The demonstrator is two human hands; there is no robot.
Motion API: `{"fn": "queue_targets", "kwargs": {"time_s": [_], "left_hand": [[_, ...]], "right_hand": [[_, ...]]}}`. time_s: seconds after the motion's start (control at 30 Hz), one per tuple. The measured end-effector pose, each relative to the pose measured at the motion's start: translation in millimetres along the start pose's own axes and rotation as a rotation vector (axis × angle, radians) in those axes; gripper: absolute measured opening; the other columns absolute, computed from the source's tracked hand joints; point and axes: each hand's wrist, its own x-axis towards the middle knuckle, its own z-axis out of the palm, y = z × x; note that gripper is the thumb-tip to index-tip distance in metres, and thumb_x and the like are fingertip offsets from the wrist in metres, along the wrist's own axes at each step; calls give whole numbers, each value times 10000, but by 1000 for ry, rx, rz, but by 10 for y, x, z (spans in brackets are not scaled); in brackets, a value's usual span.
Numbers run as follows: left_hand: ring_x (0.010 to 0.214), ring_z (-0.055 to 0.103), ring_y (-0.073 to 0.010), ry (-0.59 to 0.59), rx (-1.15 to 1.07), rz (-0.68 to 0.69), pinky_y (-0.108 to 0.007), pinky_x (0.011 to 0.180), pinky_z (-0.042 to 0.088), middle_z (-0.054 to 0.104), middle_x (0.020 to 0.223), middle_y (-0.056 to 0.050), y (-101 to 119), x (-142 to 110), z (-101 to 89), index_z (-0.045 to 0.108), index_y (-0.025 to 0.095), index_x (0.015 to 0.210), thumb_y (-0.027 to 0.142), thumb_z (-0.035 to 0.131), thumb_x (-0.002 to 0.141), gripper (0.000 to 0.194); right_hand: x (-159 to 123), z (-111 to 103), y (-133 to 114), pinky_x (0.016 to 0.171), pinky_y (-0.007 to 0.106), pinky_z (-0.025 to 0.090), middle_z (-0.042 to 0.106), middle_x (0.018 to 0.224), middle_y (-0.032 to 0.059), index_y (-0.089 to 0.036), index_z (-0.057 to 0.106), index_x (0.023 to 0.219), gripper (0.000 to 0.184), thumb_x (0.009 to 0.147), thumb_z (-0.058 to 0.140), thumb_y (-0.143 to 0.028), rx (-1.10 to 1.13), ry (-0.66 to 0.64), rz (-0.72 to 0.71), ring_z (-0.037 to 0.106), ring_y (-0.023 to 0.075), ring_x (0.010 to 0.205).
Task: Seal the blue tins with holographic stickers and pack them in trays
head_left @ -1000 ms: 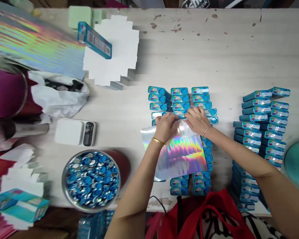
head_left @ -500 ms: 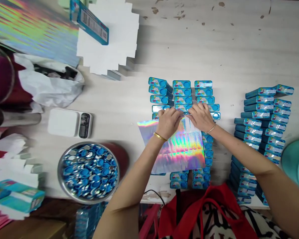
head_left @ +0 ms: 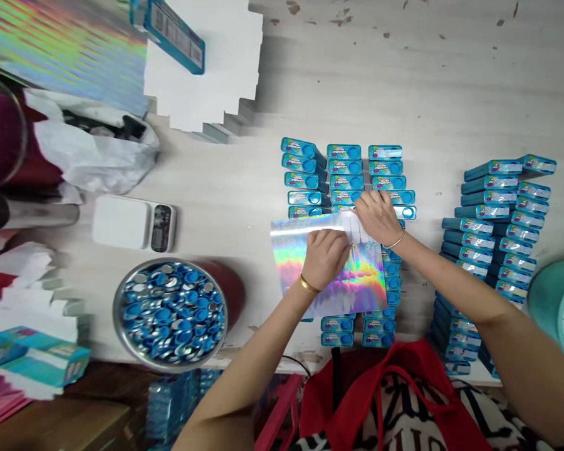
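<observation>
A shiny rainbow holographic sheet [head_left: 291,257] is spread above rows of small blue tins [head_left: 345,167] and hides some of them. My right hand [head_left: 378,218] pinches the sheet's far edge, near its right corner. Over the middle of the sheet is my left hand [head_left: 328,255], its fingers curled and closed. Whatever its fingertips hold, if anything, is hidden beneath the hand. Pale strip-like marks [head_left: 357,228] show on the sheet between the two hands. The tins stand on edge in three columns, with printed labels and round recesses on top.
More blue tins [head_left: 482,213] stand in rows at right, beside a teal tub [head_left: 545,300]. To the left are a steel bowl [head_left: 117,313] of small blue-and-silver lids and a white scale [head_left: 121,222]. A blue box [head_left: 178,41] rests on stacked white card [head_left: 230,56].
My left hand has moved from the sheet's far edge toward me, over its middle. My right hand stays at the far edge. The view has shifted slightly.
</observation>
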Motion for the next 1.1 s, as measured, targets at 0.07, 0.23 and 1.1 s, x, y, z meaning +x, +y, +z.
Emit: {"fn": "queue_targets", "kwargs": {"time_s": [0.07, 0.23, 1.1], "left_hand": [[805, 631, -181, 150, -165, -168, -376, 805, 393, 704, 831, -19, 145, -31, -110, 591, 218, 834, 258, 646, 926, 114], [752, 618, -134, 594, -766, -647, -296, 750, 487, 620, 787, 15, 329, 221, -207, 537, 212, 802, 407, 773, 821, 307], [1076, 558, -293, 297, -204, -718, -542, 1052, 368, 634, 999, -65, 254, 1727, 905, 592, 200, 741, 250, 679, 806, 119]], "right_hand": [[-13, -17, 0, 965, 440, 306, 657, 1063, 129, -166, 649, 1098, 360, 1073, 336, -341, 50, 27, 18, 497, 287, 1036], [-215, -223, -69, 982, 425, 336, 680, 1118, 89, -211, 695, 1088, 573, 1063, 250, -572, 455, 248, 197, 553, 256, 1095], [144, -471, 1078, 955, 410, 307, 712, 878, 71, -213, 613, 837, 215, 969, 477, -316, 355, 90, 674, 602, 265, 1001]]}}
